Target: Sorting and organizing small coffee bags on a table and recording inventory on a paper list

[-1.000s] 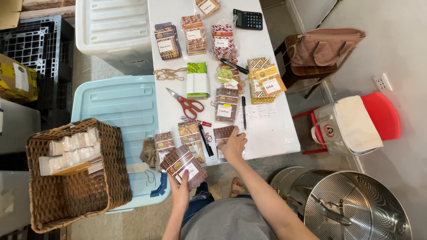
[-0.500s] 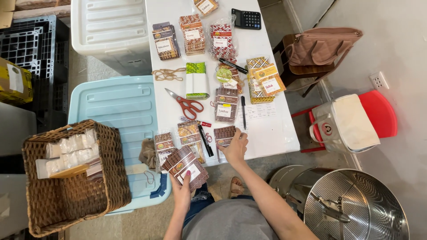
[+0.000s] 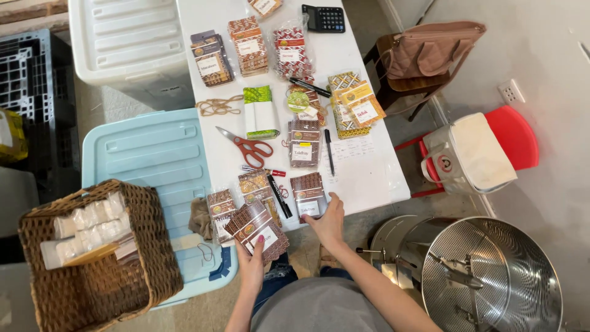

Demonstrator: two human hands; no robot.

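white table runs up the middle of the view, covered with patterned packets in loose rows. right of it, low in the frame, a large steel drum with a perforated inner wall. left of the table a pale blue bin lid, and above that a white bin lid. a wicker basket sits on the blue lid's near corner, holding wrapped pale blocks. a red stool carries a cream bag; a brown bag rests on a chair farther up.

on the table, mid-size down: green-and-white packet, red-handled scissors, calculator at the far edge, a tangle of rubber bands, a black pen.

left hand at the table's near edge, fingers closed around the lower end of a brown patterned packet; the packet fans up and away from the palm, overlapping the table edge, thumb on its face. it looks like more than one packet stacked, cannot tell how many.

right hand lies flat, fingers spread narrow, fingertips touching the lower right corner of a dark packet with white label that lies on the table. the packet sits just beyond and left of the fingers, not lifted.
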